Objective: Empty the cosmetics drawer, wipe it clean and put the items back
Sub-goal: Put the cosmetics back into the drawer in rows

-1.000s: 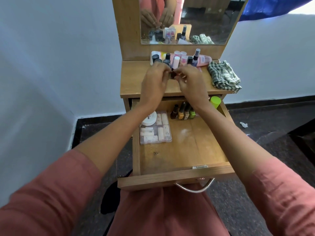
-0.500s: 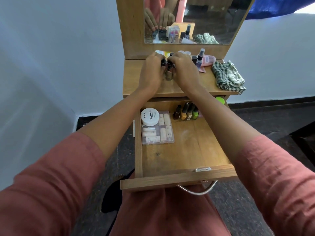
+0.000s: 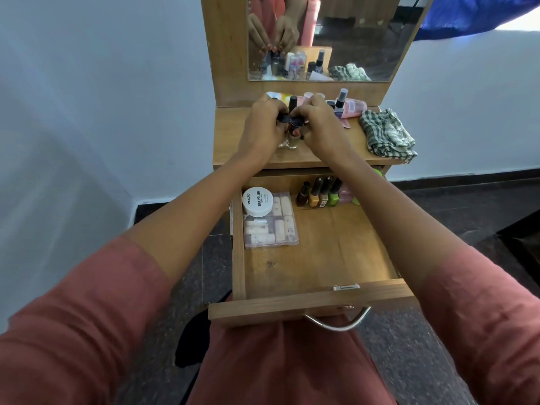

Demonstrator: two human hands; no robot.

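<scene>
On wooden dresser top (image 3: 230, 135), white wall (image 3: 467, 112) behind, left grip (image 3: 261, 128) and right grip (image 3: 321, 128) clasping black-capped bottles (image 3: 295, 121)

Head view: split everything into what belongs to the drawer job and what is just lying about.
Job: drawer, with the jar, clear box and polish bottles in it; held bottles in the left hand and right hand; spray bottle and pink tube on the tabletop; cloth.
Lying about: mirror, blue sheet, black item below the drawer.
</scene>
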